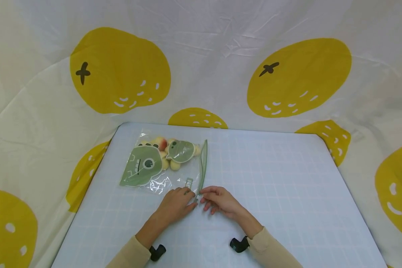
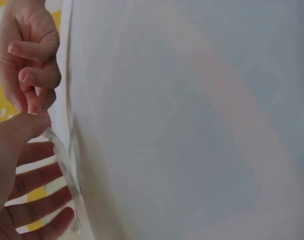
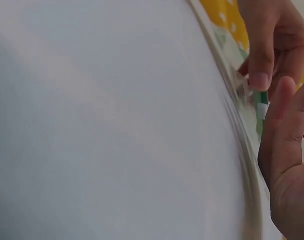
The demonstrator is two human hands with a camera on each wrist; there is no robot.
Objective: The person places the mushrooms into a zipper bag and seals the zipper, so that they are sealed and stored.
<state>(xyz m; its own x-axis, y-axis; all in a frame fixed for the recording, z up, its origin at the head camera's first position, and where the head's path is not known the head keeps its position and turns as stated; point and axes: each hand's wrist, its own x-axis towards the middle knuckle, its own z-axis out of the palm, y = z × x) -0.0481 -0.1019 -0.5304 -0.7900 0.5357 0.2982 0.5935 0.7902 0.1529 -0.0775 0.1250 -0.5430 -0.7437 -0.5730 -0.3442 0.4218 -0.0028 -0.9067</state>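
We see a clear plastic zip bag (image 1: 160,163) lying flat on the table (image 1: 271,193), in its rear left part. The film is glossy and wrinkled, catching highlights near its front edge. Printed on it are two green leaf-shaped panels: a large one at the left with a round white-ringed mark, and a smaller oval one at the upper right. Behind the panels, small rounded pieces in pale yellow and pink show through the film; we cannot tell what they are. A green zipper strip (image 1: 203,165) runs along the bag's right edge, slightly bowed, from rear to front.

Both hands meet at the front end of that strip. The left hand (image 1: 178,204) lies on the bag's front right corner, fingers fairly straight and spread in the left wrist view, thumb tip pressing at the bag edge. The right hand (image 1: 219,201) has its fingers curled, tips pinching the strip's end; in the right wrist view a fingertip sits on a green and white piece there.

The table is pale blue with a faint white grid and rounded corners. A white cloth (image 1: 204,56) with large yellow fruit shapes surrounds it.
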